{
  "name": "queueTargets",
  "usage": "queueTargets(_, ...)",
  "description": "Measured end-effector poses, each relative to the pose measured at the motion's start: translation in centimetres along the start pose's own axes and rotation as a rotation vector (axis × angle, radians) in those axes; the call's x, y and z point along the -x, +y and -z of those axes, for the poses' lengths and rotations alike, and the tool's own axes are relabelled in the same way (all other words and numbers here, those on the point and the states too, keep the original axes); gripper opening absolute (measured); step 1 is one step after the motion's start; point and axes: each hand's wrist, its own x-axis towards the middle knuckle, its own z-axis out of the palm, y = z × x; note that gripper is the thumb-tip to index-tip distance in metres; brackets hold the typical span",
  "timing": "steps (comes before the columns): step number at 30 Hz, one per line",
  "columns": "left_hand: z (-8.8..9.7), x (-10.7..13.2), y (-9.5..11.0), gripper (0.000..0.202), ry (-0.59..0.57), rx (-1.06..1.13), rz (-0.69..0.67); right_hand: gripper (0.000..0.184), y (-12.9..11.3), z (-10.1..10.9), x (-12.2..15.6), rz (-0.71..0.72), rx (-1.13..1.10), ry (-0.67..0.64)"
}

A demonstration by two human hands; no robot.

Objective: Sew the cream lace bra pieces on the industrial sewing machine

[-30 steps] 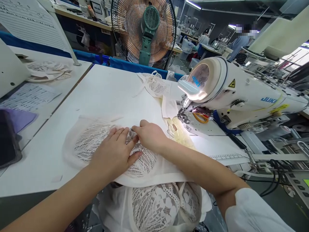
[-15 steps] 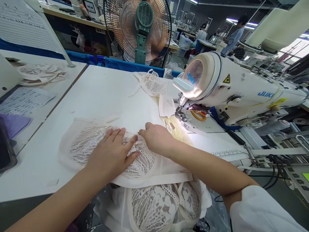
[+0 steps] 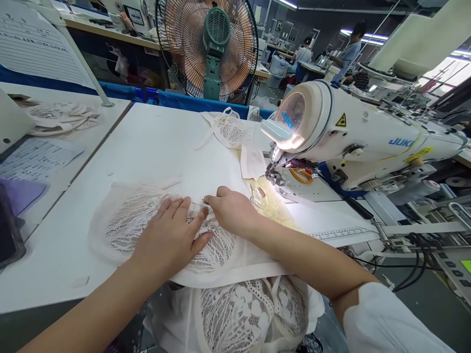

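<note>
A white lace garment piece lies spread on the white sewing table at its front edge. My left hand rests flat on the lace, fingers stretched out. My right hand is closed in a pinch at the lace's upper edge, fingertips holding a small thin thing I cannot make out. The two hands touch at the fingertips. More lace pieces hang below the table's edge in front of me.
A white JUKI sewing machine stands at the right with its lamp lit; orange-handled scissors lie beneath it. Another lace piece lies behind. A standing fan is beyond the table. People work at far stations.
My hands have hardly moved; the right hand's pinch shifted slightly along the lace edge. The view has shifted a little.
</note>
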Motion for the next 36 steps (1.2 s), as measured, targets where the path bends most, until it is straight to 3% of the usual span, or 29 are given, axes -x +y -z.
queueTargets(8,0.3,-0.2,-0.1,0.045,0.013,-0.009,-0.014,0.029,0.2,0.3,0.4,0.026,0.063,-0.056)
queueTargets(15,0.3,-0.2,-0.1,0.045,0.004,-0.015,-0.020,0.024,0.4,1.6,2.0,-0.046,0.063,-0.131)
queueTargets(20,0.9,-0.2,-0.4,0.043,0.028,-0.014,-0.064,0.021,0.9,2.2,3.5,-0.198,-0.092,0.018)
queueTargets(25,1.2,0.0,-0.2,0.045,0.010,0.086,-0.140,0.019,0.9,1.2,4.0,-0.206,-0.211,0.051)
queueTargets(30,1.4,0.3,1.4,0.053,-0.103,0.166,-0.032,0.024,0.4,-0.1,2.8,-0.097,-0.106,0.064)
queueTargets(36,1.6,0.4,2.0,0.047,-0.223,0.219,0.021,0.029,0.0,-0.4,1.7,-0.026,-0.007,0.038)
